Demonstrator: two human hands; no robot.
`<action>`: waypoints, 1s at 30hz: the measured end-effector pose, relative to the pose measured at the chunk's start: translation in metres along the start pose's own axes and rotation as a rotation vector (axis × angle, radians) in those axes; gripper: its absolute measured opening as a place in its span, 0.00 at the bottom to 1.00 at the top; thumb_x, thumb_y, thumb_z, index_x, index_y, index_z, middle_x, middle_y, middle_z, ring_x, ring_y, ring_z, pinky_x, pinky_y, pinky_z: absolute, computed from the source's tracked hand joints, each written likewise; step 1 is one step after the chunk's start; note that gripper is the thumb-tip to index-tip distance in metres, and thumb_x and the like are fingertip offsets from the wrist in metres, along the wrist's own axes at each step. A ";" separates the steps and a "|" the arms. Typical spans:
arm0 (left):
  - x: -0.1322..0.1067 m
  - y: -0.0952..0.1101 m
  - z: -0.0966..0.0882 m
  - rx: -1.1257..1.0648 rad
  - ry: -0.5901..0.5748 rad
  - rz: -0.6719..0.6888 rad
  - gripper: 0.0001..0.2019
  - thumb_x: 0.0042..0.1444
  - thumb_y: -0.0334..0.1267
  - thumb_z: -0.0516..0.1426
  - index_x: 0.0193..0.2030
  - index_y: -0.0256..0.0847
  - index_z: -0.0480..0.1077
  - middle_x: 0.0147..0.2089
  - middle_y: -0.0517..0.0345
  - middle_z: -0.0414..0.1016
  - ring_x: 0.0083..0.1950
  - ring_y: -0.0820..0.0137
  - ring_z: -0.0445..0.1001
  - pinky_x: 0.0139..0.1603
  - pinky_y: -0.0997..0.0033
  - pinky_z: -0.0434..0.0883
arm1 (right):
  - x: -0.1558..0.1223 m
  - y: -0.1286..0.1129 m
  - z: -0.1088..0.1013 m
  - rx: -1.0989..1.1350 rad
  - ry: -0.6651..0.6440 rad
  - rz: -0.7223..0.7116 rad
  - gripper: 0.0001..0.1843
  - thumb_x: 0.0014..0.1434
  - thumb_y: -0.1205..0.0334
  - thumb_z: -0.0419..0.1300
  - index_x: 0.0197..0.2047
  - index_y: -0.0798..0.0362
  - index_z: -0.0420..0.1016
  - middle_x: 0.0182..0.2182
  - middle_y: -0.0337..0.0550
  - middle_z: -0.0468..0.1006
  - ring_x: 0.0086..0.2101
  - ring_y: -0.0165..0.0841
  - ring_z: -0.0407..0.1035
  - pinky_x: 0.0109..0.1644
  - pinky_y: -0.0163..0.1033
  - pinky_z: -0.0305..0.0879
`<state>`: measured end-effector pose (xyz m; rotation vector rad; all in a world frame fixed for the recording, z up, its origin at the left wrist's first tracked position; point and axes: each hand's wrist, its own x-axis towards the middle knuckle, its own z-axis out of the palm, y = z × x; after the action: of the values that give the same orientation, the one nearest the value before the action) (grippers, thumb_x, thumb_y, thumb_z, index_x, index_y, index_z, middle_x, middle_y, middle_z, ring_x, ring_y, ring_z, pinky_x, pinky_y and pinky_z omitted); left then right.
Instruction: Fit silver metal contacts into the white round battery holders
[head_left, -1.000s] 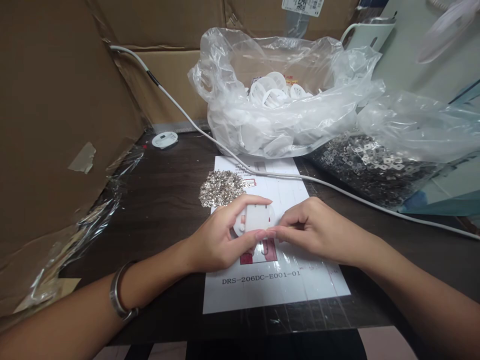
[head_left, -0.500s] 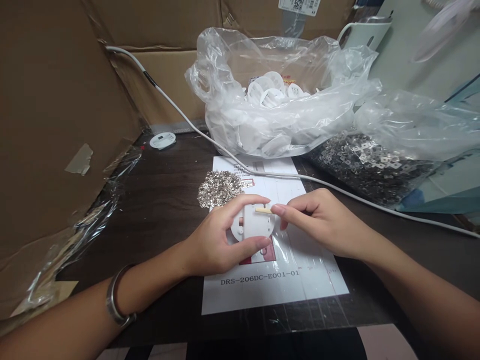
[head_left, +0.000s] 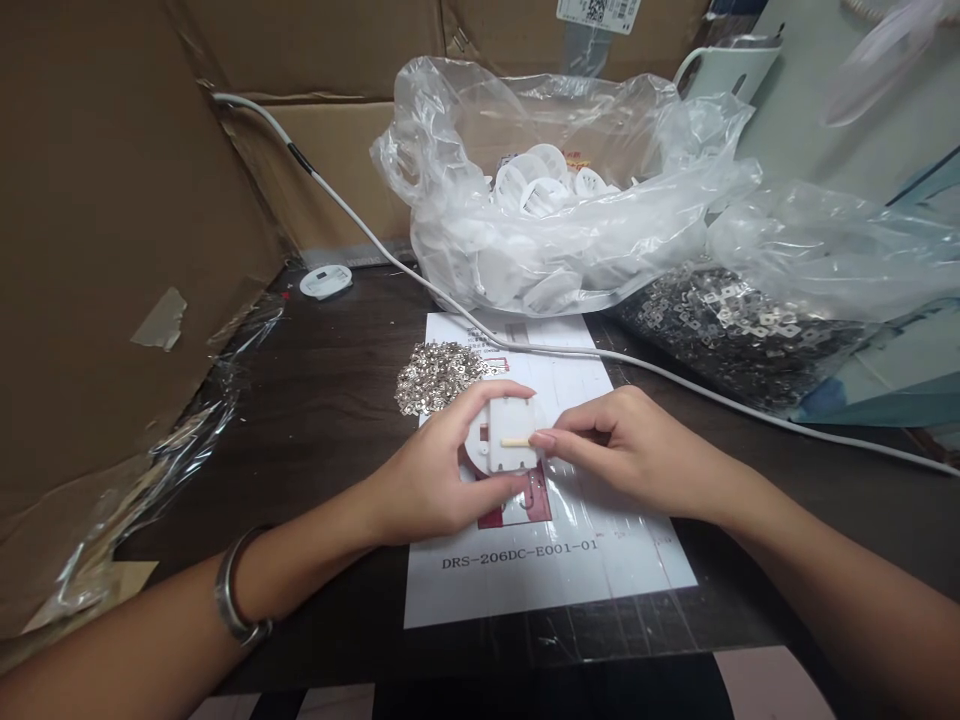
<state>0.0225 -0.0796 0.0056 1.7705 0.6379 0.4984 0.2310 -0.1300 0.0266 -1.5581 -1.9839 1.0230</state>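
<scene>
Head camera: two bare hands meet over a dark table point(head_left: 337, 360), near the middle. The left hand point(head_left: 435, 485) holds a white round part point(head_left: 514, 415) with a flat block on it; its thumb is on the near side and a finger is on the far side, so the hand is curved around the part. The right hand point(head_left: 626, 445) is on the right, with its thumb and finger pinched close together on a thin, pale yellow stick point(head_left: 515, 442). The stick points left and lies over the block of the white part. Whether it touches the block, I cannot tell. Under the hands is a white paper point(head_left: 465, 600) with big black letters on its near part. Just to the far left of the hands sits a pile of tiny shiny metal bits point(head_left: 439, 378), partly on the paper. A white cord point(head_left: 637, 361) runs across the far part of the paper. Past it, on the far side, is a big clear bag point(head_left: 592, 240) full of white round parts. To the right is a bag of metal pieces point(head_left: 750, 335). Far to the left, another white disc point(head_left: 325, 281) lies on the table. A metal bracelet point(head_left: 234, 590) is on the left wrist.
</scene>
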 end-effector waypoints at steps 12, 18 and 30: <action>0.006 0.000 -0.007 -0.397 -0.149 -0.192 0.33 0.54 0.65 0.51 0.49 0.33 0.68 0.18 0.58 0.72 0.12 0.77 0.62 0.13 0.78 0.60 | 0.002 0.000 0.010 0.067 0.323 -0.470 0.08 0.58 0.64 0.63 0.42 0.54 0.78 0.22 0.35 0.70 0.24 0.24 0.62 0.29 0.31 0.58; 0.001 -0.005 -0.007 -0.115 -0.120 -0.240 0.39 0.61 0.64 0.34 0.12 0.37 0.62 0.10 0.59 0.56 0.14 0.78 0.58 0.20 0.75 0.61 | 0.001 -0.010 0.013 0.386 0.246 -0.174 0.14 0.62 0.59 0.58 0.26 0.53 0.75 0.16 0.33 0.67 0.18 0.22 0.57 0.22 0.31 0.51; 0.007 -0.004 -0.002 -0.409 0.086 -0.160 0.21 0.62 0.49 0.51 0.57 0.40 0.58 0.15 0.68 0.64 0.14 0.75 0.62 0.16 0.78 0.60 | 0.006 -0.004 0.016 0.756 0.153 0.120 0.23 0.62 0.54 0.57 0.18 0.56 0.68 0.14 0.31 0.57 0.16 0.20 0.45 0.22 0.32 0.45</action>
<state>0.0256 -0.0724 0.0021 1.3077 0.6773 0.5524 0.2153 -0.1293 0.0189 -1.2720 -1.1862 1.4295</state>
